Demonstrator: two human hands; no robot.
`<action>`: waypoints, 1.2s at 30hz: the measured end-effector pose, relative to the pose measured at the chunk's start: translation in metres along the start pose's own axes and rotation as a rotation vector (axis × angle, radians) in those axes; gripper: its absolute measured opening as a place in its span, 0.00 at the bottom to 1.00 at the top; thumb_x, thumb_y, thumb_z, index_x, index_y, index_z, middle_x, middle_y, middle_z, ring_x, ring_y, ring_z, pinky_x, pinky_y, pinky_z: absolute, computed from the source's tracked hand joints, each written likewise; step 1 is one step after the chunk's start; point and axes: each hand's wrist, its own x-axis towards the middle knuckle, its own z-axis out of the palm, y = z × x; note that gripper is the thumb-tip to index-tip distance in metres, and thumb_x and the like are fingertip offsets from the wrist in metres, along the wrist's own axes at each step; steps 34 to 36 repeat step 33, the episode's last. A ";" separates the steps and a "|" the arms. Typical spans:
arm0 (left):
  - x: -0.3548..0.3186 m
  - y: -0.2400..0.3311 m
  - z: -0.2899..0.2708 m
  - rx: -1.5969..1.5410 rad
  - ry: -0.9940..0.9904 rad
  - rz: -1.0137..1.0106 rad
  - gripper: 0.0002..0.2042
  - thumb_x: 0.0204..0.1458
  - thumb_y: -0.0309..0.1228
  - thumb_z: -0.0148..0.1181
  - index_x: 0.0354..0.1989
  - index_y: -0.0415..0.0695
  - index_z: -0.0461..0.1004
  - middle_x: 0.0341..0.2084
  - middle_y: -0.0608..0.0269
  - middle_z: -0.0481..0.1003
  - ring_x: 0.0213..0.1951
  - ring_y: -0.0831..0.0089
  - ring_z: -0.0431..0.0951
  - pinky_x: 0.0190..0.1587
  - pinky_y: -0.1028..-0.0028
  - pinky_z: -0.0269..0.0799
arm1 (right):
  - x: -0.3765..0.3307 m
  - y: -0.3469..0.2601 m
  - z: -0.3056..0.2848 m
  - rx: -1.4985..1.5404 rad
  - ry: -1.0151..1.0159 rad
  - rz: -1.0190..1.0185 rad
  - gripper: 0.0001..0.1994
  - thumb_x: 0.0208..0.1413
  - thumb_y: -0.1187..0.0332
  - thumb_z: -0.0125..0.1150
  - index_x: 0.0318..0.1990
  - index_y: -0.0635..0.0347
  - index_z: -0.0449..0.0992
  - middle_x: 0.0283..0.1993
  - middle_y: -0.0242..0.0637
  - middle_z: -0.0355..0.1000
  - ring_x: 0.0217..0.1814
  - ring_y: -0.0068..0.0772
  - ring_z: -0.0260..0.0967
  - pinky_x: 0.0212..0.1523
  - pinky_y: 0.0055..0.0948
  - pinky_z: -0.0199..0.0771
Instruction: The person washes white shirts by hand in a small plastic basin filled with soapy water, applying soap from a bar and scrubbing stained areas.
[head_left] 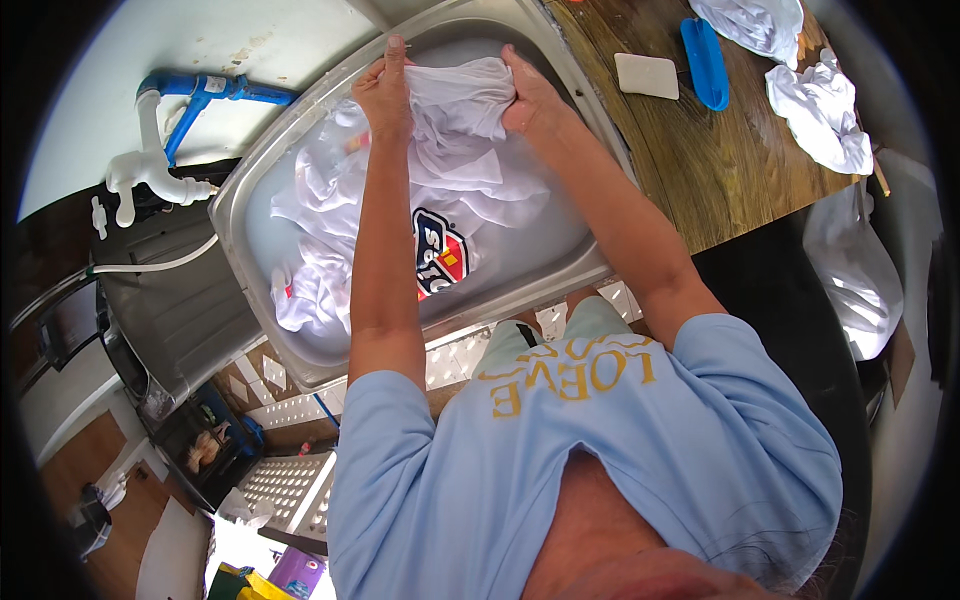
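A white garment point(455, 170) with a red and blue printed patch lies soaking in cloudy water inside a steel sink point(250, 175). My left hand point(385, 90) grips a bunched fold of it at the far side of the sink. My right hand point(530, 95) clutches the same fold just to the right, both hands holding the cloth raised above the water. More white cloth point(310, 290) lies crumpled at the sink's near left end.
A wooden counter point(700, 170) to the right carries a white soap bar point(646, 75), a blue brush point(705, 62) and wrung white cloths point(822, 110). White and blue pipes point(160, 140) stand left of the sink. A white bag point(855, 270) hangs below the counter.
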 end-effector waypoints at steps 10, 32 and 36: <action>-0.048 -0.002 0.063 0.378 -0.087 0.490 0.16 0.44 0.33 0.67 0.10 0.39 0.71 0.11 0.59 0.70 0.17 0.62 0.69 0.25 0.73 0.66 | -0.005 0.030 0.014 -0.245 -0.092 -0.273 0.13 0.63 0.54 0.48 0.37 0.50 0.72 0.37 0.26 0.70 0.38 0.25 0.67 0.41 0.26 0.65; -0.129 0.050 -0.098 0.501 -0.578 0.185 0.20 0.55 0.34 0.61 0.15 0.34 0.65 0.10 0.67 0.59 0.18 0.79 0.55 0.23 0.74 0.52 | -0.129 -0.034 -0.036 -1.814 -0.490 -0.647 0.08 0.51 0.63 0.62 0.32 0.56 0.80 0.28 0.27 0.72 0.32 0.21 0.65 0.34 0.23 0.61; -0.129 0.042 -0.103 0.528 -0.592 0.249 0.21 0.55 0.37 0.61 0.15 0.35 0.65 0.11 0.67 0.62 0.18 0.78 0.56 0.23 0.73 0.55 | -0.128 -0.027 -0.042 -1.928 -0.523 -0.608 0.10 0.51 0.62 0.62 0.37 0.56 0.81 0.29 0.29 0.72 0.33 0.24 0.67 0.36 0.24 0.63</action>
